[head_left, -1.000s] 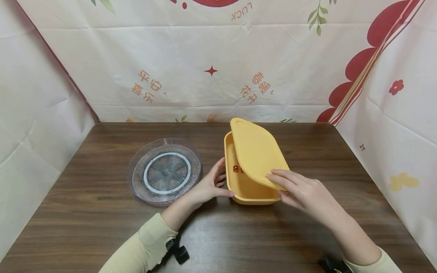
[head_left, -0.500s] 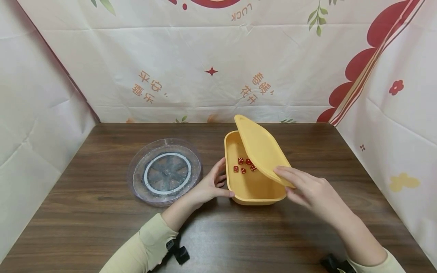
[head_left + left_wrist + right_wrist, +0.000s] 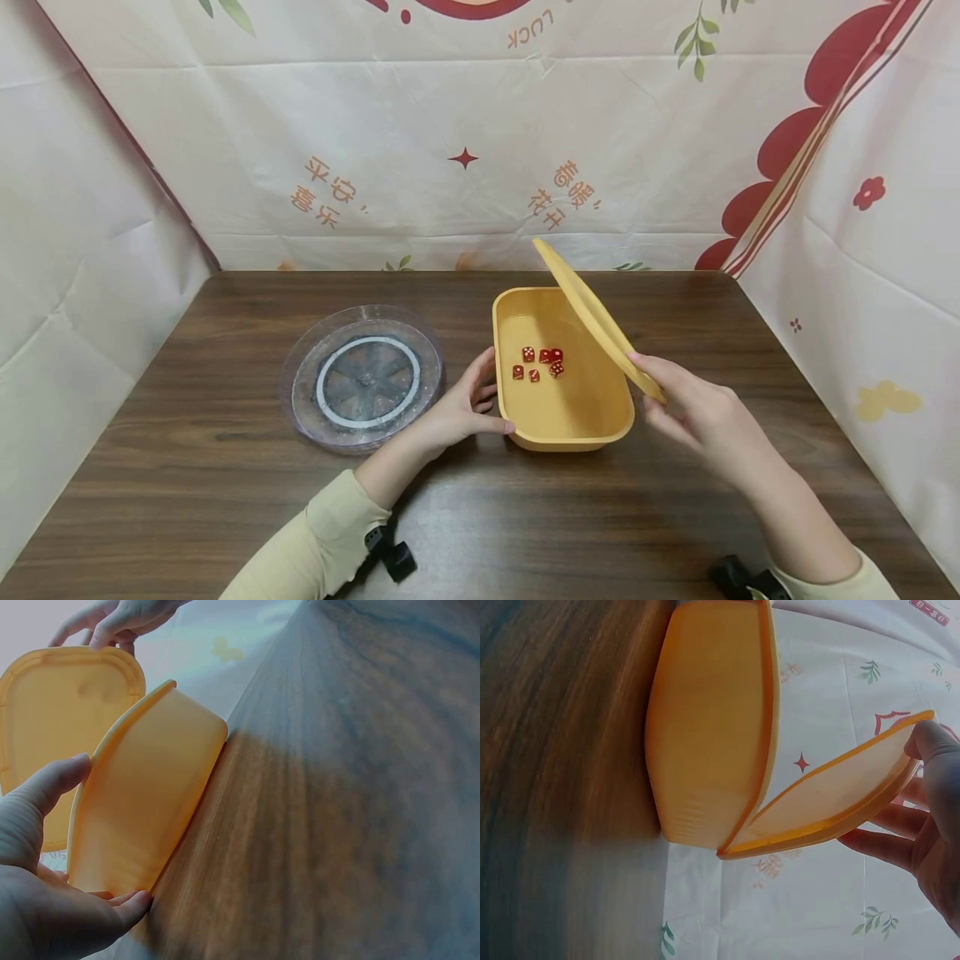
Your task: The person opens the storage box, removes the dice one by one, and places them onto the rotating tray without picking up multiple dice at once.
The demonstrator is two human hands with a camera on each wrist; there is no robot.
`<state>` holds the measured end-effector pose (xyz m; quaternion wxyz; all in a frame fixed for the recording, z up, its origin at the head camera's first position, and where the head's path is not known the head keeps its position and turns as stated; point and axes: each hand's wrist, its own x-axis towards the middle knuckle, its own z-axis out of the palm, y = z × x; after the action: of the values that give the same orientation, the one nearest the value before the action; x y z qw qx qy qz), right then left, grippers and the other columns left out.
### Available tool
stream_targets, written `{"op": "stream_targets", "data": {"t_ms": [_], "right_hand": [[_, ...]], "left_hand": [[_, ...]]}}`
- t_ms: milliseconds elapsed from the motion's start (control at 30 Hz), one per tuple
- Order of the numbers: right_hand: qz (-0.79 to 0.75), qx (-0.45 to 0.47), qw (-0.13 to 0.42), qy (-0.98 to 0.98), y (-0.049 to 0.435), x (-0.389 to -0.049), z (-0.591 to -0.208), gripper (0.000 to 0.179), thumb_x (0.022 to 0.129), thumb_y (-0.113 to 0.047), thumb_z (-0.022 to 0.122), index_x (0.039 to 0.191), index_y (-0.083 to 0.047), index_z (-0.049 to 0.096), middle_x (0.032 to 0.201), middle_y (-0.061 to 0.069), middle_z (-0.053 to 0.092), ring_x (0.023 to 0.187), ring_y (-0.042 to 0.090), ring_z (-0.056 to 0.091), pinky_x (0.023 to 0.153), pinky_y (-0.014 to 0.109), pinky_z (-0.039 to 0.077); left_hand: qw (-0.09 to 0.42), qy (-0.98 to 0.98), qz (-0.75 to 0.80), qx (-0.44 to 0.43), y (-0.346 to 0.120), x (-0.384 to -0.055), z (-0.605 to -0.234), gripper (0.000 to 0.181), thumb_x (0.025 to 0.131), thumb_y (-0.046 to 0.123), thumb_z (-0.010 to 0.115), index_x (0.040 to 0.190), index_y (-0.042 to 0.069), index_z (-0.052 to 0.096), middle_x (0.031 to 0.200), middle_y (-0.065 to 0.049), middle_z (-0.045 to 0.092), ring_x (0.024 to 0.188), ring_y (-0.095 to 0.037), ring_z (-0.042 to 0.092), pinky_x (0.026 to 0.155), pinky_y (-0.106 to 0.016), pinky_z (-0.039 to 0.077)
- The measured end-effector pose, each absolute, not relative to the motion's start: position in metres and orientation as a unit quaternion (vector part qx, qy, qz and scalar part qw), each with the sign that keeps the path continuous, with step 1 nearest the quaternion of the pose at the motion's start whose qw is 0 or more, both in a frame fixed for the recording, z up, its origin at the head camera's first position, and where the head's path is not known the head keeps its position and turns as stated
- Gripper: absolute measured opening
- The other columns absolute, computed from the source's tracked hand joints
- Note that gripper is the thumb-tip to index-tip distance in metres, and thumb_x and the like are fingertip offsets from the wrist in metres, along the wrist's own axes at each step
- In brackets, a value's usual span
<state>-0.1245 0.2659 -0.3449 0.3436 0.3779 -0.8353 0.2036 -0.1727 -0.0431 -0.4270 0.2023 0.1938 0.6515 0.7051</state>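
A yellow plastic box (image 3: pixel 573 425) stands on the table with its top uncovered. Several red dice (image 3: pixel 544 357) lie grouped on its floor, toward the left. My left hand (image 3: pixel 467 404) rests against the box's left wall, thumb at the front-left corner by the rim and fingers spread along the side; the left wrist view shows its thumb (image 3: pixel 56 780) near the rim. My right hand (image 3: pixel 705 412) pinches the near end of the yellow lid (image 3: pixel 592 312) between thumb and fingers. The lid is tilted steeply over the box's right side, its underside facing the box.
A round clear plastic tray (image 3: pixel 300 400) with a pale ring in its middle sits on the wooden table (image 3: pixel 247 500), left of the box. White patterned cloth (image 3: pixel 360 117) walls the back and both sides.
The lid has swung up and to the right in my right hand, from lying slanted over the box to a steep tilt, uncovering the dice. My left hand stays at the box.
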Motion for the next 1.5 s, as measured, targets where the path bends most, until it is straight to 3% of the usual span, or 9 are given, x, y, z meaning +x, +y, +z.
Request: {"op": "stream_targets", "data": {"t_ms": [167,433,567,733,933,1133,1400,1500], "right_hand": [[0.206,0.355,0.340,-0.846,0.269,-0.123,-0.343,0.048,0.098,-0.041,0.043,0.126,-0.005,0.059,0.093,0.005,0.068,0.063,0.013,0.057,0.051,0.021,0.046],[0.242,0.341,0.331,-0.846,0.272,-0.121,-0.342,0.051,0.097,-0.039,0.045,0.130,-0.001,0.054,0.096,0.011,0.069,0.085,0.004,0.064,0.048,0.015,0.047],[0.261,0.327,0.329,-0.847,0.273,-0.122,-0.340,0.055,0.096,-0.039,0.045,0.132,0.001,0.051,0.100,0.017,0.069,0.095,-0.008,0.058,0.060,0.014,0.050],[0.305,0.324,0.326,-0.834,0.275,-0.123,-0.339,0.057,0.094,-0.038,0.048,0.132,0.005,0.048,0.101,0.022,0.067,0.101,-0.010,0.055,0.074,0.011,0.047],[0.360,0.314,0.324,-0.816,0.279,-0.125,-0.338,0.057,0.091,-0.033,0.055,0.131,0.007,0.045,0.113,-0.002,0.065,0.095,-0.006,0.060,0.075,0.011,0.047],[0.396,0.295,0.309,-0.813,0.286,-0.126,-0.335,0.054,0.088,-0.015,0.060,0.135,0.006,0.041,0.115,-0.013,0.061,0.090,-0.006,0.061,0.070,0.012,0.048],[0.427,0.271,0.306,-0.807,0.297,-0.129,-0.335,0.066,0.078,0.012,0.059,0.139,0.005,0.036,0.115,-0.014,0.063,0.089,-0.004,0.063,0.068,0.010,0.048],[0.486,0.280,0.287,-0.777,0.302,-0.132,-0.334,0.072,0.075,0.021,0.054,0.141,0.005,0.033,0.116,-0.005,0.065,0.091,0.003,0.065,0.067,0.012,0.049]], "left_hand": [[0.203,0.653,0.704,0.193,-0.043,-0.173,-0.428,0.110,0.073,-0.007,0.076,0.155,0.016,0.005,0.157,-0.016,0.012,0.136,-0.036,0.028,0.109,-0.047,0.024],[0.203,0.652,0.704,0.192,-0.043,-0.173,-0.428,0.111,0.073,-0.006,0.076,0.155,0.019,0.005,0.157,-0.015,0.013,0.136,-0.036,0.028,0.109,-0.046,0.024],[0.204,0.652,0.704,0.193,-0.043,-0.173,-0.427,0.111,0.074,-0.005,0.076,0.155,0.019,0.005,0.157,-0.015,0.013,0.136,-0.036,0.027,0.109,-0.046,0.024],[0.205,0.653,0.703,0.193,-0.043,-0.173,-0.427,0.111,0.074,-0.005,0.076,0.155,0.019,0.005,0.157,-0.015,0.013,0.137,-0.036,0.027,0.109,-0.046,0.024],[0.203,0.652,0.704,0.197,-0.043,-0.173,-0.427,0.110,0.074,-0.005,0.076,0.155,0.019,0.005,0.157,-0.016,0.014,0.137,-0.037,0.027,0.109,-0.047,0.024],[0.204,0.652,0.703,0.196,-0.044,-0.173,-0.427,0.110,0.074,-0.005,0.076,0.155,0.020,0.006,0.156,-0.015,0.015,0.137,-0.036,0.027,0.109,-0.047,0.024],[0.206,0.649,0.704,0.203,-0.044,-0.174,-0.428,0.110,0.075,-0.005,0.076,0.155,0.018,0.005,0.156,-0.016,0.016,0.136,-0.038,0.027,0.109,-0.048,0.024],[0.206,0.650,0.704,0.201,-0.044,-0.174,-0.429,0.109,0.075,-0.004,0.076,0.155,0.019,0.005,0.156,-0.016,0.016,0.136,-0.038,0.028,0.109,-0.048,0.023]]}}
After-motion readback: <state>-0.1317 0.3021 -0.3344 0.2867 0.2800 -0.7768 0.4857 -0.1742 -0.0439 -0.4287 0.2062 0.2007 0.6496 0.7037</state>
